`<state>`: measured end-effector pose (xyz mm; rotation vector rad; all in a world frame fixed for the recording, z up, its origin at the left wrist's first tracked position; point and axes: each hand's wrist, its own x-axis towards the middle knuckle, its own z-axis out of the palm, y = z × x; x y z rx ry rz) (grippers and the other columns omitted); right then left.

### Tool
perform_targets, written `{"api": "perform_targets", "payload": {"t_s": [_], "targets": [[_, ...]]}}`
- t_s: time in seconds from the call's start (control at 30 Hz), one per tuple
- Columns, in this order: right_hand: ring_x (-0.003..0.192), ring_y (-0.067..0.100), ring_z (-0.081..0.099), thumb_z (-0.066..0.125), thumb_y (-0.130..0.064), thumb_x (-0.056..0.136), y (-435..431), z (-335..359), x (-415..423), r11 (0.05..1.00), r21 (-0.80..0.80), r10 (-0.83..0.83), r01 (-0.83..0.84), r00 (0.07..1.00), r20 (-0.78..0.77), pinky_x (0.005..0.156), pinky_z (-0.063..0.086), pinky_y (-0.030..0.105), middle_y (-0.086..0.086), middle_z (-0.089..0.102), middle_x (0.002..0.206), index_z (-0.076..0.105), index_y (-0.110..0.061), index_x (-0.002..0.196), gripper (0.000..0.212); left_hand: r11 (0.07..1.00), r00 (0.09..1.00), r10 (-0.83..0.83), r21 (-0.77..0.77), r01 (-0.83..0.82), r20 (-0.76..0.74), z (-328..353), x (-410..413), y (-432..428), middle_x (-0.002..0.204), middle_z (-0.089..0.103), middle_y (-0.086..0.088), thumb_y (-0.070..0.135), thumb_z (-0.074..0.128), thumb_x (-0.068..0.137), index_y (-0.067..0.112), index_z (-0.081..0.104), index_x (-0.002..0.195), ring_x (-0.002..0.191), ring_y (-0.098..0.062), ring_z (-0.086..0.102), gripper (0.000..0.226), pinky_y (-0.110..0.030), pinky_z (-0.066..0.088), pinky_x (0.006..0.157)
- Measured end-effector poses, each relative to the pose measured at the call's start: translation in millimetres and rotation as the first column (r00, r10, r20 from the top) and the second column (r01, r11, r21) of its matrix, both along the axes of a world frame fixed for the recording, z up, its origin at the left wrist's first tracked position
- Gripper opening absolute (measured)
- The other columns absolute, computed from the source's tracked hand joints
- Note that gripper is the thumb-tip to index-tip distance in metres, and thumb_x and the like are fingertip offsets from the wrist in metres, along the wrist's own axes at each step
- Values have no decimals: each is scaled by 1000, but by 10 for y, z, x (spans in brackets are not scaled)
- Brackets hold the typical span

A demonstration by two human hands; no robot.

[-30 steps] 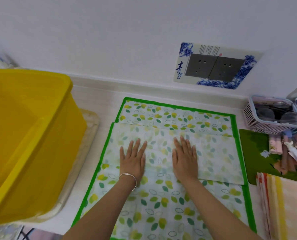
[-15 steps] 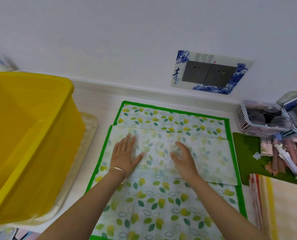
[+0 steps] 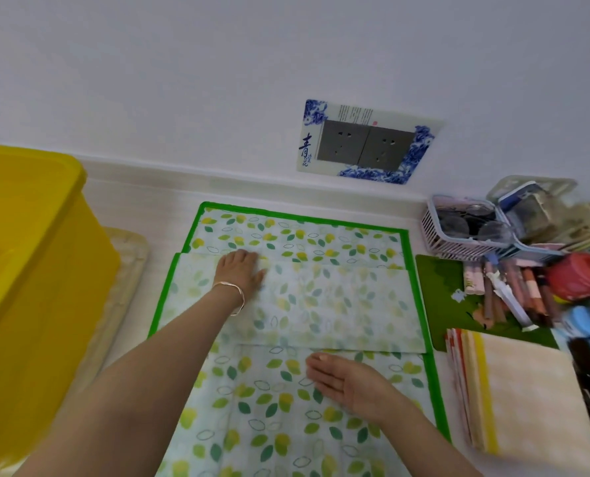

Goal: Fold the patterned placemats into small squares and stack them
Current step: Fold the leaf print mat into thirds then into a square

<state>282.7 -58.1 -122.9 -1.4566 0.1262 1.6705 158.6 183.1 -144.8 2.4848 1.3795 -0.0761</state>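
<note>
View from above a pale counter (image 3: 139,197) set against a white wall. A leaf-patterned placemat (image 3: 280,411) with a bright green border fills the centre and runs off toward 6 o'clock. Across its middle lies a paler folded band (image 3: 341,304), leaf print faint, as if the reverse side is up; the blur makes it hard to say whether this is a flap of the same mat or a 2nd mat laid on top. The left hand (image 3: 240,271), with a thin bangle (image 3: 233,296) at the wrist, rests palm down on the band's far left corner at about 10 o'clock, fingers spread flat and gripping nothing. The right hand (image 3: 350,382) lies flat on the mat at about 5 o'clock, just below the band's near edge, fingers straight and together, holding nothing. A yellow plastic tub (image 3: 28,270) sits at 9 o'clock and a white slotted basket (image 3: 458,235) at 3 o'clock. The work looks early: at most 1 fold is made, the shape is a long strip, not a small square, and no stack of folded leaf mats is in view.
</note>
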Motion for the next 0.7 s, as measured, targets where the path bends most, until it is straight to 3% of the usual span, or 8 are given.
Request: {"api": "perform_targets", "payload": {"t_s": [0.13, 0.2, 0.3, 0.4, 0.5, 0.7], "targets": [[105, 20, 62, 57, -8, 91, 34, -4, 31, 997, 42, -73, 70, 994, 77, 92, 48, 30, 10, 68, 110, 63, -5, 104, 14, 999, 998, -26, -22, 25, -60, 105, -72, 80, 127, 47, -8, 41, 44, 95, 17, 46, 129, 119, -25, 44, 42, -34, 33, 97], [103, 17, 64, 61, -8, 89, 39, -12, 65, 993, 57, -111, 102, 974, 198, 89, 50, 28, 8, 69, 108, 63, -7, 107, 18, 997, 998, -25, -72, 21, -57, 148, -174, 55, 120, 53, -5, 46, 50, 91, 18, 51, 121, 112, -23, 51, 40, -34, 39, 89], [98, 17, 65, 62, -8, 88, 47, -10, 131, 980, 96, -197, 176, 926, 322, 77, 52, 25, 6, 69, 103, 60, -14, 103, 17, 977, 999, 32, -211, -26, 25, 173, -371, -53, 96, 61, 1, 47, 56, 87, 17, 61, 100, 92, -18, 59, 33, -26, 42, 72], [92, 16, 66, 63, -7, 87, 68, 25, 178, 963, 111, -270, 246, 890, 367, 76, 52, 26, 6, 70, 98, 62, -14, 100, 15, 934, 983, 93, -356, -31, 159, 190, -566, -243, 67, 59, 6, 39, 66, 83, 15, 66, 77, 64, -9, 54, 25, -17, 39, 58], [87, 17, 66, 65, -4, 85, 112, 20, 213, 954, 113, -298, 277, 855, 425, 77, 54, 26, 9, 70, 98, 64, -7, 102, 18, 844, 954, 177, -537, -21, 242, 200, -751, -467, 44, 55, 7, 33, 71, 81, 9, 67, 64, 42, -5, 47, 29, -16, 43, 55], [76, 16, 65, 68, -3, 83, 272, -22, 265, 963, 99, -263, 252, 781, 567, 67, 53, 22, 13, 67, 97, 65, -2, 100, 18, 681, 901, 326, -732, -14, 287, 129, -905, -852, 46, 55, 0, 20, 73, 80, 5, 56, 56, 40, -8, 54, 33, -18, 46, 47]]}}
